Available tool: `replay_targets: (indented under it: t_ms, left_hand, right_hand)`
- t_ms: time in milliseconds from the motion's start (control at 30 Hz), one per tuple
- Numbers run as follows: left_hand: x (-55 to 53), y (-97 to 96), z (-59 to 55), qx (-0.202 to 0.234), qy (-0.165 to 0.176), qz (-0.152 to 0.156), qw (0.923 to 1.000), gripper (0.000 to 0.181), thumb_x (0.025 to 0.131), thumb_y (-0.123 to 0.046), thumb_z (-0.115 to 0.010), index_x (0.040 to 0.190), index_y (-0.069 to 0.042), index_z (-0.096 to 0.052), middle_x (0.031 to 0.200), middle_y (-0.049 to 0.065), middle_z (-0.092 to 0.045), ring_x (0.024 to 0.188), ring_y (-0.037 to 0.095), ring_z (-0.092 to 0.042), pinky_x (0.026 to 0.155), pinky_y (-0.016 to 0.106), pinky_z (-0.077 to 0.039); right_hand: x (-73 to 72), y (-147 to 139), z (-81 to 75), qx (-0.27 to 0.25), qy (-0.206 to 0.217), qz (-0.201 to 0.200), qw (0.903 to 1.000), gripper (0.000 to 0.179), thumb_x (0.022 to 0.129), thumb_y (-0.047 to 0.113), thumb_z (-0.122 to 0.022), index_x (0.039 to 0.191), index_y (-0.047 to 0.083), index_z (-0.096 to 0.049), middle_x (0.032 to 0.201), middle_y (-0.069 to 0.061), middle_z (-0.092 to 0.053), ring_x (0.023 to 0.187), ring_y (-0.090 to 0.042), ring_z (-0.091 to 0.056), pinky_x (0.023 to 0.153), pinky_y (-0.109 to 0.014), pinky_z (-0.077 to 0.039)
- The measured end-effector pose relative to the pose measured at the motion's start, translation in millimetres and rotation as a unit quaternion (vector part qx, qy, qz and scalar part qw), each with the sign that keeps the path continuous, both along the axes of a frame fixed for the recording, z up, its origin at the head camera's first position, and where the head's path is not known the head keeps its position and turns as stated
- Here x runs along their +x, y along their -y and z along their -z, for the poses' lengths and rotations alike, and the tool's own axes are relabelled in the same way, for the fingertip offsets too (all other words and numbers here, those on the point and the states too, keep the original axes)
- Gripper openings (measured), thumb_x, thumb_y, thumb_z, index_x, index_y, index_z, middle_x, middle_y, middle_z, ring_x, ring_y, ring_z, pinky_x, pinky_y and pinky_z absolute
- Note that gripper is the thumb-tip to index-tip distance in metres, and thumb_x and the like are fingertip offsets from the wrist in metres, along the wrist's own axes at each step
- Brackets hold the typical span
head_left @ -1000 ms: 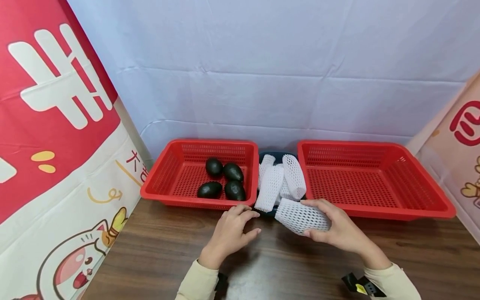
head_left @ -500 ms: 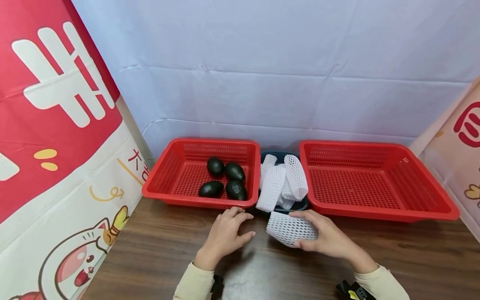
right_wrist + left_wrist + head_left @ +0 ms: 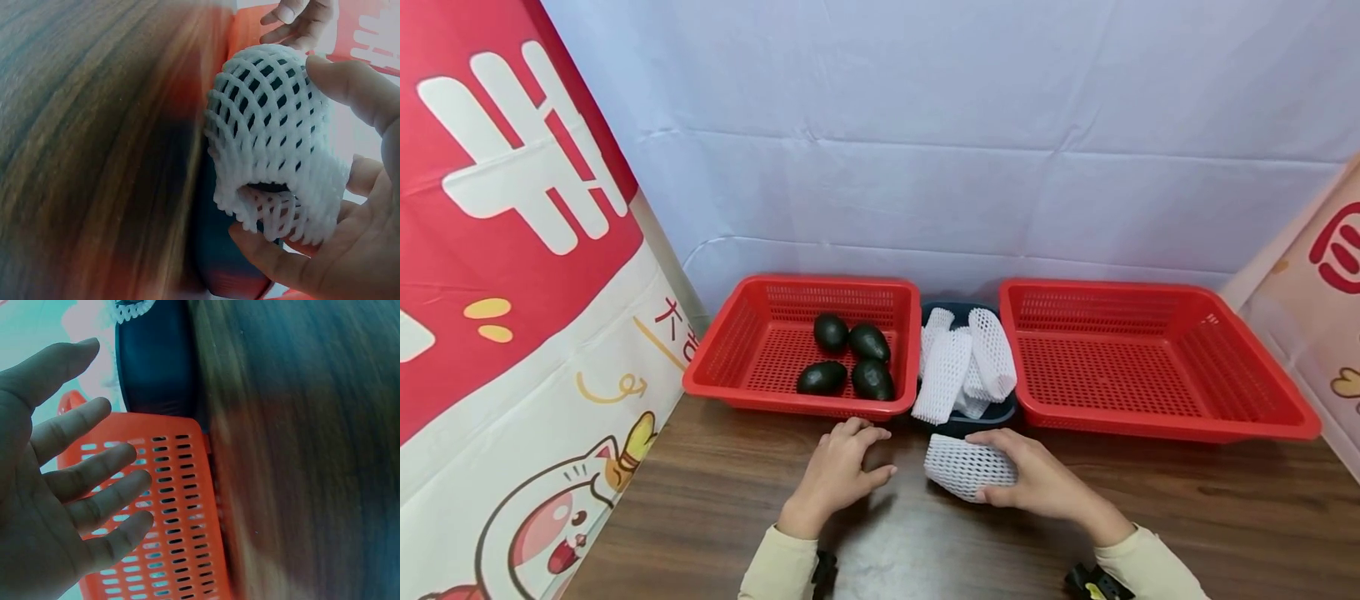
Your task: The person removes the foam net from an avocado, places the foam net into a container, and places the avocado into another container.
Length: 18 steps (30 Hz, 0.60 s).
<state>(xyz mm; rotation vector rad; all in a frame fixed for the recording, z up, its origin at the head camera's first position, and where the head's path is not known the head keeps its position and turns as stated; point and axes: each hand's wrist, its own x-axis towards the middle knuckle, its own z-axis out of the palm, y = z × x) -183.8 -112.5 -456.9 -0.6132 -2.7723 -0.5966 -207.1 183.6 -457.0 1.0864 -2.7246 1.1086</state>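
My right hand point(image 3: 1041, 477) grips a white foam fruit net point(image 3: 962, 467) between thumb and fingers, just above the table. Through its mesh in the right wrist view, a dark avocado point(image 3: 262, 98) shows inside the net; the net's loose end gapes toward the camera. To its left, my left hand point(image 3: 835, 471) holds nothing, its fingers spread and slightly bent, in front of the left red basket point(image 3: 797, 402). Several dark avocados point(image 3: 822, 378) lie in that basket. More white foam nets point(image 3: 943, 375) are heaped in a dark blue tub point(image 3: 1002, 411) between the two baskets.
A second red basket point(image 3: 1150, 422) stands on the right, with only its bare mesh floor visible. All the containers are lined up at the back of the brown wooden table point(image 3: 700, 508). A pale cloth point(image 3: 880, 167) hangs behind them, with printed banners point(image 3: 550, 350) at either side.
My right hand has drawn the netted avocado away from the tub, toward me and to the left. My left hand has shifted slightly left and nearer to me.
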Motion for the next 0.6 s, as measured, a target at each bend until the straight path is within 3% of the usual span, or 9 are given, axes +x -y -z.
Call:
replay_targets:
  t_ms: [367,600]
  left_hand:
    - [-1.7,9.4,10.6,0.007,0.044,-0.007,0.9990,0.043,0.074,-0.034,-0.077,0.109,-0.012,-0.067,0.102,0.003,-0.059,0.093,0.023,-0.056,0.070,0.044,-0.044]
    - [-1.6,10.6,9.2,0.016,0.047,-0.009,0.9987,0.044,0.074,-0.035,-0.077,0.110,-0.013,-0.066,0.102,0.003,-0.058,0.094,0.022,-0.055,0.072,0.044,-0.045]
  right_hand:
    - [-3.4,10.8,7.9,0.017,-0.030,-0.011,0.9993,0.060,0.069,0.023,-0.080,0.121,0.007,-0.056,0.111,-0.003,-0.056,0.092,-0.014,-0.053,0.076,-0.035,-0.046]
    - [-4.8,11.2,6.4,0.028,-0.063,-0.005,0.9976,0.056,0.071,0.025,-0.080,0.119,0.007,-0.057,0.112,-0.003,-0.056,0.097,-0.015,-0.054,0.079,-0.038,-0.046]
